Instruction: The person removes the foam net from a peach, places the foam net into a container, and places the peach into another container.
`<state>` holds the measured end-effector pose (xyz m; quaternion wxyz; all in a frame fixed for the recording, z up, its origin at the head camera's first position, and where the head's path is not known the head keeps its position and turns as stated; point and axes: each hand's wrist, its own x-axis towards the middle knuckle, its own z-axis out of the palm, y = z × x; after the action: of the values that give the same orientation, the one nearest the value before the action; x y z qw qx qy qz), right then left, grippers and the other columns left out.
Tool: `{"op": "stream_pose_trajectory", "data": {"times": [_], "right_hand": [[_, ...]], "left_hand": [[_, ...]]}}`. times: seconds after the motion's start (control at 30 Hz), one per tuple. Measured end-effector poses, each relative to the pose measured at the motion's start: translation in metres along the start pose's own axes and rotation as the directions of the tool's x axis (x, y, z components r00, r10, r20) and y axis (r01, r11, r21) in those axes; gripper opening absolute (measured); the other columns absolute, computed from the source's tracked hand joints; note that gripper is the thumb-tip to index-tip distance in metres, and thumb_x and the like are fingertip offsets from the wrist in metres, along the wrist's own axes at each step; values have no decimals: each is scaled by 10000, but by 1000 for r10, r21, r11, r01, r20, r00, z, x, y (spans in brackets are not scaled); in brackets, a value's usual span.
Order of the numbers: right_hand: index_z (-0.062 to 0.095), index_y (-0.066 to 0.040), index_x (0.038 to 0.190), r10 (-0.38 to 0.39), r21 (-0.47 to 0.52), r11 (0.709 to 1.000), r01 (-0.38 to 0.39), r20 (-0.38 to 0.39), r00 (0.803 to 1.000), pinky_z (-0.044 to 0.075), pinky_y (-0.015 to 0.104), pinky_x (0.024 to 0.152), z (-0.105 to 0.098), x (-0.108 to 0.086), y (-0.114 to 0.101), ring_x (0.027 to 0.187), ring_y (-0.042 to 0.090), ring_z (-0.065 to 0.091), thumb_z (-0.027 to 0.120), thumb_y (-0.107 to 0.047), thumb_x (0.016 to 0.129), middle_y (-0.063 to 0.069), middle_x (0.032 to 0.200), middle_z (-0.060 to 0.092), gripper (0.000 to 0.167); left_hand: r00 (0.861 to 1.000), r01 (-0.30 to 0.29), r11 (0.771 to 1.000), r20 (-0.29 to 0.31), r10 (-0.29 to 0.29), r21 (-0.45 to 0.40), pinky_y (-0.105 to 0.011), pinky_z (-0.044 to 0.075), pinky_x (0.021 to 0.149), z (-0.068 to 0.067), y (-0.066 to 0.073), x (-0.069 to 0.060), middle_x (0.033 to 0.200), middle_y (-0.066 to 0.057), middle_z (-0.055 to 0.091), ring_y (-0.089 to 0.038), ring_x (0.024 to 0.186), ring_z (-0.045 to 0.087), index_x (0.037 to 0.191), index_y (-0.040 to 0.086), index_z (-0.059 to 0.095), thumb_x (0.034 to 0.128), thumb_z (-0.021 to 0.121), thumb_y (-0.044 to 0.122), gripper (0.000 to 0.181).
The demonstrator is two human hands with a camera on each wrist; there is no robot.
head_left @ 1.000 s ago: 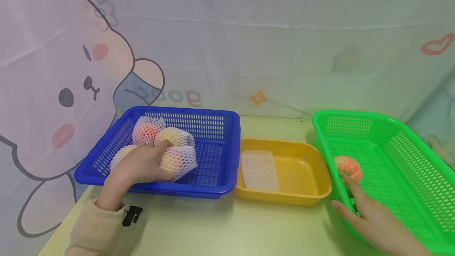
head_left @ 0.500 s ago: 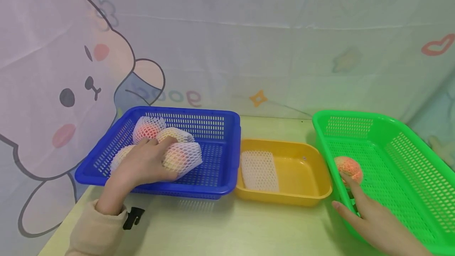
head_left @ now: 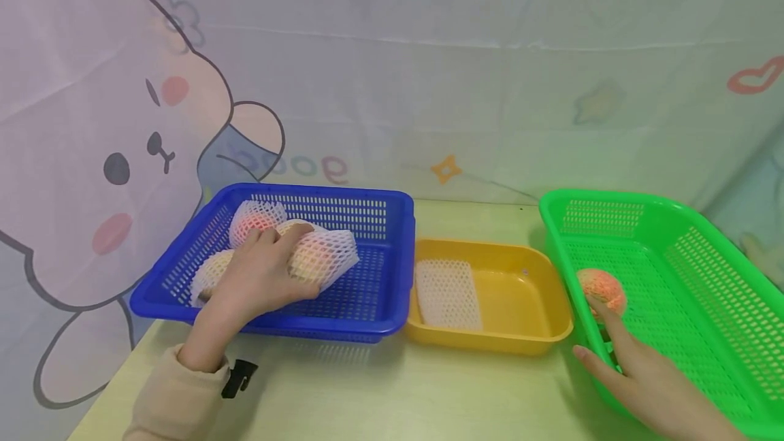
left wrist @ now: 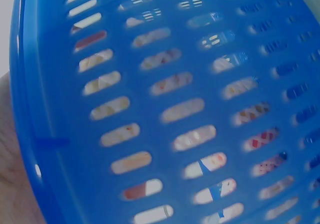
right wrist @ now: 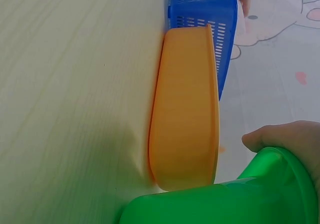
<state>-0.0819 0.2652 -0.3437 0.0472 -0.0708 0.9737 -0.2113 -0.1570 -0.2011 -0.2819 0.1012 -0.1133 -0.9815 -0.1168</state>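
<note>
In the head view my left hand (head_left: 265, 275) grips a yellow-pink peach in a white foam net (head_left: 321, 258), over the blue basket (head_left: 392, 327). Around it in that basket lie more netted fruits: a red one (head_left: 252, 222) at the back, a pale one (head_left: 210, 271) at left and one partly covered by my fingers. My right hand (head_left: 650, 374) straddles the near left rim of the green basket (head_left: 680, 271), thumb outside. Its extended index finger reaches an orange-pink peach (head_left: 603, 290) inside; other fingers are partly hidden. Blue basket slots (left wrist: 180, 111) fill the left wrist view.
Between the baskets stands a shallow yellow tray (head_left: 511, 301) holding a flat white foam net (head_left: 447, 295). All three containers sit on a pale wooden table (head_left: 392, 393). A printed cloth (head_left: 465, 87) hangs close behind them.
My left hand has moved rightward and slightly up with the netted peach, uncovering more of the pale fruit at left. My right hand and the peach by it stay where they were.
</note>
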Motion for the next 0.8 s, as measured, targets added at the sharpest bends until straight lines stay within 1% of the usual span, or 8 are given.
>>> {"op": "stream_pose_trajectory", "data": {"times": [0.07,0.17,0.27,0.43,0.5,0.6,0.7,0.8], "right_hand": [[-45,-155,1549,-5,3,1000,5,-9,1000,485,577,787,0,-1,-1,1113,440,592,461,-465,984,355,1383,444,819],[-48,-165,1549,-8,6,1000,8,-11,1000,487,575,783,-1,-1,-2,1113,434,591,461,-462,984,354,1384,444,816],[-52,-168,1549,-12,7,1000,12,-12,1000,487,573,782,0,-2,-1,1111,427,592,465,-453,985,353,1387,440,817],[-48,-181,1551,-19,5,1000,19,-24,1000,489,570,784,0,-1,-1,1097,413,599,477,-442,983,348,1367,465,816],[-44,-171,1550,-18,3,1000,18,-22,1000,492,567,778,0,-1,-2,1092,411,601,476,-446,983,350,1357,473,818],[-43,-139,1548,-3,0,1000,3,-2,1000,495,566,772,-1,0,-1,1095,421,600,466,-461,983,362,1372,450,826],[-39,-109,1545,5,-4,1000,-5,11,1000,493,573,777,-1,1,-1,1103,439,594,457,-472,983,366,1398,418,832],[-36,-106,1545,5,-6,1000,-5,11,1000,488,579,784,-1,1,0,1114,455,587,454,-483,981,359,1420,396,836]], "left_hand": [[1000,5,1000,-19,-5,-9,-434,418,706,1,2,0,1021,-202,563,-335,949,464,1354,177,476,661,752,403,779],[999,11,1000,-44,-12,-23,-441,408,720,2,5,1,1038,-203,558,-338,954,450,1361,177,473,666,755,406,784],[998,17,999,-58,-19,-38,-446,412,722,2,8,0,1049,-210,559,-347,939,478,1362,180,470,670,752,404,780],[998,26,994,-54,-32,-106,-336,437,603,1,13,-1,1075,-215,514,-282,796,539,1382,183,455,665,767,349,799],[998,24,991,-53,-31,-129,-296,424,558,1,14,-1,1092,-218,489,-252,734,532,1392,183,447,664,774,327,811],[998,14,990,-63,-24,-141,-276,407,537,1,16,-1,1101,-215,469,-228,686,511,1397,191,438,665,784,310,818],[997,9,988,-78,-21,-157,-272,409,545,1,19,-2,1093,-201,460,-221,699,502,1402,200,428,663,790,291,828],[995,6,987,-98,-22,-161,-286,423,572,1,22,-2,1099,-198,453,-234,744,504,1419,196,407,661,794,288,856]]}}
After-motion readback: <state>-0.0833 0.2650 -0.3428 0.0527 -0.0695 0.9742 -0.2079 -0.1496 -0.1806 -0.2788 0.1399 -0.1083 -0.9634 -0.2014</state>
